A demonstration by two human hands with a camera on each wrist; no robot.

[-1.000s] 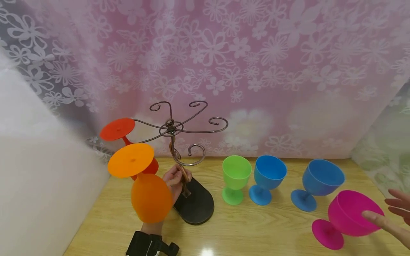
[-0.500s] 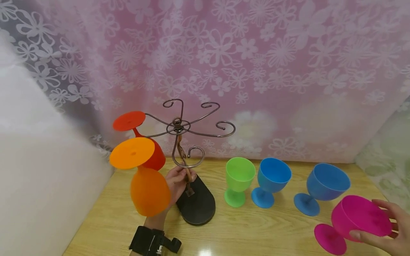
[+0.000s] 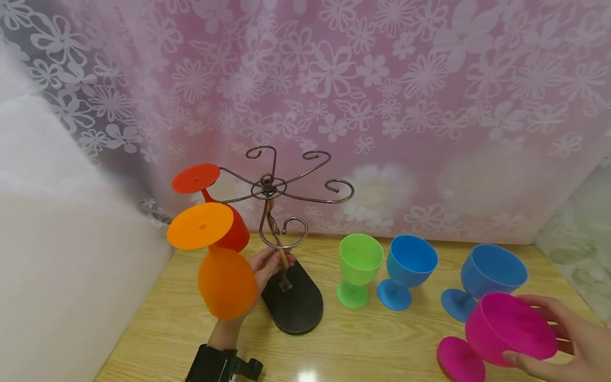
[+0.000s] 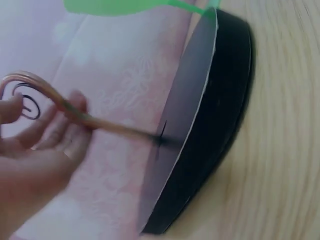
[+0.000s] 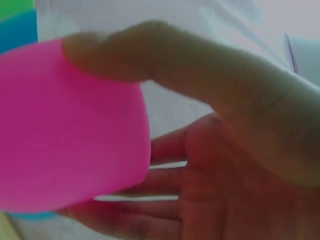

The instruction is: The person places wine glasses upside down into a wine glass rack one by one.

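My left hand (image 3: 264, 270) grips the copper-brown stem of a metal goblet rack (image 3: 268, 187) with curled wire arms and a black base (image 3: 298, 305). In the left wrist view the fingers wrap the stem (image 4: 115, 126) above the base. An orange goblet (image 3: 226, 284) and a red goblet (image 3: 195, 179) hang upside down from the rack's left arms. At the right, my right hand (image 3: 577, 339) holds a magenta goblet (image 3: 506, 329) by its bowl, thumb on the near side and fingers on the far side. The right wrist view shows the pink bowl (image 5: 75, 130) between thumb and fingers.
A green goblet (image 3: 360, 260) and a blue goblet (image 3: 411, 262) stand upright right of the rack. Another blue goblet (image 3: 494, 270) stands behind the magenta one, partly covered by it. A floral curtain (image 3: 363, 106) hangs behind the wooden table (image 3: 363, 350); a white wall (image 3: 71, 254) rises at left.
My right hand came in from the right edge, took hold of the magenta goblet and moved it left. My left hand keeps its grip on the rack.
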